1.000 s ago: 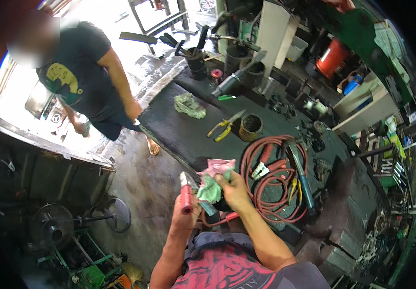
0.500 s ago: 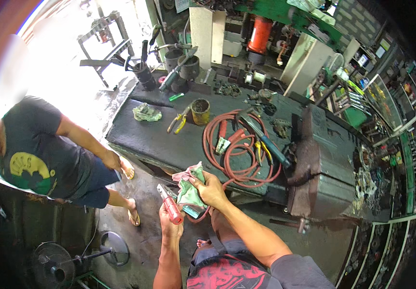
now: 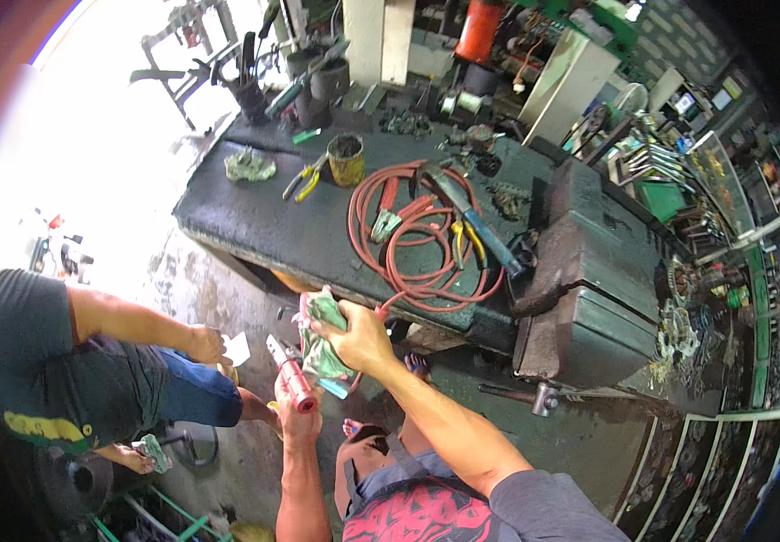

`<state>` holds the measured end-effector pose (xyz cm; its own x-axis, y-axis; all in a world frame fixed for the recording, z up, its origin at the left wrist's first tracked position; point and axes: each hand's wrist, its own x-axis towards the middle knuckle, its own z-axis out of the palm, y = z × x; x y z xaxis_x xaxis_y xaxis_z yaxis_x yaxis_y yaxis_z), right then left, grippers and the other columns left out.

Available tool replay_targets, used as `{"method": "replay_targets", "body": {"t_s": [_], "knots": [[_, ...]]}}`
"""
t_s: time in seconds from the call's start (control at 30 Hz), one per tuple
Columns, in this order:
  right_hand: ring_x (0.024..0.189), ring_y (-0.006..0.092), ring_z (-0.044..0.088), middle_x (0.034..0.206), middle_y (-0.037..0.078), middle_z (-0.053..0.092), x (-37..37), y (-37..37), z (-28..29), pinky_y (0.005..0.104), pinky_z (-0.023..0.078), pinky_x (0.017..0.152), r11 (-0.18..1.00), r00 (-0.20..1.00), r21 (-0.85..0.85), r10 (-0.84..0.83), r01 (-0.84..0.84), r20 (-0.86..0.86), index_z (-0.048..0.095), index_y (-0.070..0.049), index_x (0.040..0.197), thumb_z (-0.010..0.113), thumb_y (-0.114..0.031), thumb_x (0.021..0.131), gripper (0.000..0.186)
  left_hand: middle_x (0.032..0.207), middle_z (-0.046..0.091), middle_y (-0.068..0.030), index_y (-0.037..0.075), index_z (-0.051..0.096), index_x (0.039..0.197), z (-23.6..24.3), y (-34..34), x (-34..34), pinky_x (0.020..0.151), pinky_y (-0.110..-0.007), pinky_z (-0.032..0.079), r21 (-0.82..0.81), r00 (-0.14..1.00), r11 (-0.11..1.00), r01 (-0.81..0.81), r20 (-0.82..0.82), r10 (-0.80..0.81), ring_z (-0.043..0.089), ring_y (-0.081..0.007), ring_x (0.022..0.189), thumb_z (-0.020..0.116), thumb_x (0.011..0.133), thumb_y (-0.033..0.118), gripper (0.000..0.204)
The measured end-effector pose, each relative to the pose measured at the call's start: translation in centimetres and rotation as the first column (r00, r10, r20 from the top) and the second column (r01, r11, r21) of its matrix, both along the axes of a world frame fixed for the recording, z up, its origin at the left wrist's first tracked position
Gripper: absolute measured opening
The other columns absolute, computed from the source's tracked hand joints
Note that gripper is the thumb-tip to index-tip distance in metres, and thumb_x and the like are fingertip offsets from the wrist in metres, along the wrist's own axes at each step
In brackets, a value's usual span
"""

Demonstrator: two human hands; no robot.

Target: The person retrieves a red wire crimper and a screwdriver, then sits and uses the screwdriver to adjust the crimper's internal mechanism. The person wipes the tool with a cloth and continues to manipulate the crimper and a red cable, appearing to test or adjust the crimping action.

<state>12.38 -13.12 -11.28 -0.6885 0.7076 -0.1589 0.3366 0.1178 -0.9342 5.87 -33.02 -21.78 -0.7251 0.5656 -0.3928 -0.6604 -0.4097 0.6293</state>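
My left hand (image 3: 297, 423) is closed around the red grip of a metal-jawed clamp (image 3: 294, 381), its jaw end pointing up and away from me. Beside it, my right hand (image 3: 365, 338) grips a crumpled green and pink rag (image 3: 321, 336), close to the clamp. A flat light-blue piece (image 3: 333, 388) shows below the rag; what supports it is hidden. Beyond my hands, a coil of reddish cable (image 3: 390, 276) lies on the dark workbench (image 3: 255, 221). A hammer (image 3: 476, 221) and yellow-handled pliers (image 3: 469, 242) rest on the coil.
A bench vise (image 3: 580, 298) stands at the right. Further back are a yellowish can (image 3: 347, 163), another pair of pliers (image 3: 304, 178) and a green rag (image 3: 249, 166). At the left a co-worker (image 3: 56, 361) holds a white piece (image 3: 237, 349) and a pale green cloth (image 3: 153, 453).
My hands and the rag have shifted slightly left in view; the rag is still beside the clamp. The co-worker has bent forward, nearer to me, with a white piece in one hand.
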Motion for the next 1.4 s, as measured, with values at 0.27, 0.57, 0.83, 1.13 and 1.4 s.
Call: {"method": "replay_targets", "body": {"t_s": [0.27, 0.57, 0.83, 1.13, 1.4], "knots": [[0.094, 0.0084, 0.068, 0.106, 0.002, 0.078, -0.1, 5.3, -3.5, 0.0316, 0.057, 0.084, 0.799, 0.926, -0.500, 0.178, -0.334, -0.333, 0.076, 0.003, 0.112, 0.072, 0.003, 0.094, 0.019, 0.109, 0.067, -0.0059, 0.007, 0.056, 0.134, -2.2, 2.3, 2.4, 0.084, -0.037, 0.060, -0.060, 0.983, 0.985, -0.161, -0.094, 0.155, 0.069, -0.0206, 0.095, 0.062, 0.106, 0.019, 0.031], [0.078, 0.0161, 0.071, 0.084, 0.010, 0.078, -5.7, 3.3, -11.5, 0.0368, 0.054, 0.074, 0.816, 0.889, -0.376, 0.333, -0.439, -0.316, 0.075, 0.002, 0.102, 0.076, -0.019, 0.095, 0.022, 0.125, 0.067, -0.0102, 0.004, 0.054, 0.139, -7.1, 1.5, 2.4, 0.100, -0.040, 0.057, 0.002, 0.950, 0.950, -0.311, -0.009, 0.311, 0.070, -0.0257, 0.109, 0.075, 0.092, 0.009, 0.052], [0.095, 0.0147, 0.071, 0.107, 0.009, 0.077, -4.4, 0.3, -16.3, 0.0290, 0.055, 0.090, 0.840, 0.965, -0.478, 0.195, -0.257, -0.176, 0.073, 0.004, 0.117, 0.082, -0.012, 0.092, 0.031, 0.132, 0.063, -0.0147, 0.007, 0.054, 0.142, -16.0, -0.6, 3.4, 0.103, -0.044, 0.052, -0.078, 0.955, 0.953, -0.294, 0.011, 0.295, 0.063, -0.0299, 0.120, 0.071, 0.097, 0.011, 0.048], [0.090, 0.0124, 0.071, 0.105, 0.008, 0.077, -3.2, -0.2, -16.9, 0.0269, 0.055, 0.086, 0.885, 0.902, -0.249, 0.319, -0.394, -0.293, 0.073, 0.005, 0.117, 0.081, -0.010, 0.093, 0.029, 0.140, 0.063, -0.0172, 0.004, 0.054, 0.141, -20.4, 0.9, 5.1, 0.109, -0.052, 0.055, 0.608, 0.956, 0.738, -0.293, 0.167, 0.242, 0.063, -0.0344, 0.129, 0.070, 0.096, 0.007, 0.048], [0.075, 0.0084, 0.063, 0.087, 0.004, 0.076, 3.7, -1.7, -14.5, 0.0282, 0.052, 0.069, 0.905, 0.784, -0.180, 0.218, -0.385, -0.581, 0.075, 0.006, 0.102, 0.072, -0.008, 0.094, 0.016, 0.141, 0.063, -0.0131, 0.009, 0.052, 0.145, -15.4, -0.6, 10.7, 0.114, -0.055, 0.051, 0.161, 0.920, 0.938, -0.307, -0.202, 0.335, 0.061, -0.0340, 0.132, 0.078, 0.092, 0.019, 0.060]]}}
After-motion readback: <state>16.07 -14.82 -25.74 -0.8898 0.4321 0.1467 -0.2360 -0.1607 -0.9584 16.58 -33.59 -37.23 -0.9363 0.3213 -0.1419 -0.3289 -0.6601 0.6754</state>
